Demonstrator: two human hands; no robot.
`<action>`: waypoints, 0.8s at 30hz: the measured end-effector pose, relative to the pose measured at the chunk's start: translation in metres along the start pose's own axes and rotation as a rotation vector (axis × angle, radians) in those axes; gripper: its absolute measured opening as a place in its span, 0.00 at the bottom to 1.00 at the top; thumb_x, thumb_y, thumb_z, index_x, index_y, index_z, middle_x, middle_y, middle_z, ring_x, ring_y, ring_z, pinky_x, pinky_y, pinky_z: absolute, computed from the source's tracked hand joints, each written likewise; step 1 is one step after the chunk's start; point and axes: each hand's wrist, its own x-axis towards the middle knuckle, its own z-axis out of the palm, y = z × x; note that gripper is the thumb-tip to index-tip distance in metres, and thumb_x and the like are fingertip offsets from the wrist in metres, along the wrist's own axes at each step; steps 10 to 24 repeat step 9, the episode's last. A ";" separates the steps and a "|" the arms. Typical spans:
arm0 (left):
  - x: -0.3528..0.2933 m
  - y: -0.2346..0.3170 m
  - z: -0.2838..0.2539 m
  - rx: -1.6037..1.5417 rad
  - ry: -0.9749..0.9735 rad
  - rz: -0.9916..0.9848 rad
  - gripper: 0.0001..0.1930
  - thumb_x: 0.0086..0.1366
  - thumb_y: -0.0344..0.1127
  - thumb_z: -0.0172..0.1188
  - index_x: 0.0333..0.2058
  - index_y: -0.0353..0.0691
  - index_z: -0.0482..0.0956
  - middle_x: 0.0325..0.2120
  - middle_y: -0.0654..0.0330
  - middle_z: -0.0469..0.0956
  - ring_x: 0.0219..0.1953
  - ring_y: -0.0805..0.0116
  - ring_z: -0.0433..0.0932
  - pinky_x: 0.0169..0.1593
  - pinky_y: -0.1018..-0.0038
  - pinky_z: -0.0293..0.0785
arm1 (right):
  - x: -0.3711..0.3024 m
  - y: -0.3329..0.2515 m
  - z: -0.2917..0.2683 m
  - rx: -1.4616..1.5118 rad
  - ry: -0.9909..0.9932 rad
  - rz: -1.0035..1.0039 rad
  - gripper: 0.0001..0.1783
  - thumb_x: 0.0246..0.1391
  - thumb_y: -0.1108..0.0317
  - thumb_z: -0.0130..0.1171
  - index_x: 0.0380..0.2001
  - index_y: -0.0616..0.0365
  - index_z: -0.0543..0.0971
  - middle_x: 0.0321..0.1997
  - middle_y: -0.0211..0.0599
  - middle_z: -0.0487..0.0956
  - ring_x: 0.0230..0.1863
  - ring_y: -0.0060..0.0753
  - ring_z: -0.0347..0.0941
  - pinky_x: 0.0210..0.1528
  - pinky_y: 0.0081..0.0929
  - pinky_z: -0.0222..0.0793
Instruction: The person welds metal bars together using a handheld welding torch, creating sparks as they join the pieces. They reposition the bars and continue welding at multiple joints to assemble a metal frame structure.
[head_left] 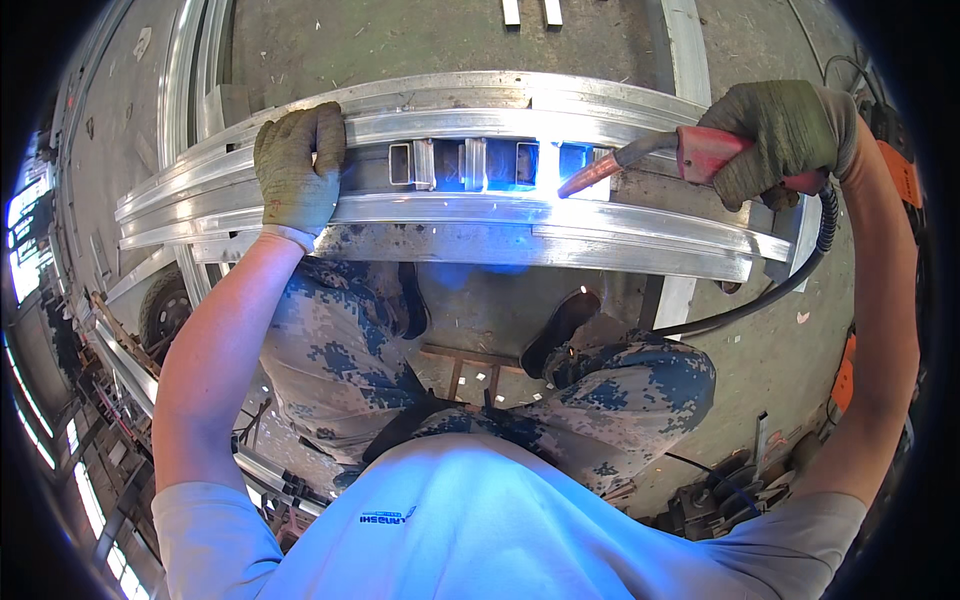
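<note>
My right hand point(778, 140), in a dirty green-grey glove, is wrapped round the red handle of a welding torch point(705, 153). The torch's copper-coloured nozzle slants down to the left, and a bright blue-white arc glows at its tip. Below the arc runs the near silvery metal rail point(430, 208); the far rail point(440, 124) lies roughly parallel to it. Between them sit several short pieces of rectangular metal tube point(474, 163), partly washed out by the glare. Over the rails at the left, my gloved left hand point(300, 168) is closed on the metal, its fingertips partly hidden.
A black cable point(765, 298) curves down from the torch past the rails' right end. Long metal bars point(178, 90) cross beneath at the left. A low rusty frame point(470, 357) stands between my feet. Orange equipment point(897, 172) is at the right, and a wheel point(165, 312) lies left.
</note>
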 end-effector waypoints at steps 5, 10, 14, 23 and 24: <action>-0.002 -0.004 0.004 -0.033 0.001 -0.032 0.15 0.70 0.42 0.56 0.49 0.44 0.85 0.41 0.54 0.84 0.47 0.48 0.80 0.58 0.53 0.70 | 0.001 0.000 -0.001 -0.052 0.017 0.061 0.25 0.41 0.60 0.84 0.41 0.62 0.88 0.25 0.35 0.85 0.19 0.26 0.79 0.23 0.26 0.77; -0.002 -0.006 0.001 0.053 -0.056 0.028 0.15 0.71 0.43 0.57 0.51 0.45 0.84 0.44 0.54 0.84 0.49 0.48 0.80 0.58 0.53 0.70 | -0.001 0.002 0.000 -0.021 0.034 0.076 0.31 0.38 0.56 0.86 0.44 0.61 0.88 0.26 0.33 0.85 0.21 0.27 0.81 0.26 0.28 0.80; -0.002 -0.006 0.001 0.053 -0.056 0.028 0.15 0.71 0.43 0.57 0.51 0.45 0.84 0.44 0.54 0.84 0.49 0.48 0.80 0.58 0.53 0.70 | -0.001 0.002 0.000 -0.021 0.034 0.076 0.31 0.38 0.56 0.86 0.44 0.61 0.88 0.26 0.33 0.85 0.21 0.27 0.81 0.26 0.28 0.80; -0.002 -0.006 0.001 0.053 -0.056 0.028 0.15 0.71 0.43 0.57 0.51 0.45 0.84 0.44 0.54 0.84 0.49 0.48 0.80 0.58 0.53 0.70 | -0.001 0.002 0.000 -0.021 0.034 0.076 0.31 0.38 0.56 0.86 0.44 0.61 0.88 0.26 0.33 0.85 0.21 0.27 0.81 0.26 0.28 0.80; -0.002 -0.006 0.001 0.053 -0.056 0.028 0.15 0.71 0.43 0.57 0.51 0.45 0.84 0.44 0.54 0.84 0.49 0.48 0.80 0.58 0.53 0.70 | -0.001 0.002 0.000 -0.021 0.034 0.076 0.31 0.38 0.56 0.86 0.44 0.61 0.88 0.26 0.33 0.85 0.21 0.27 0.81 0.26 0.28 0.80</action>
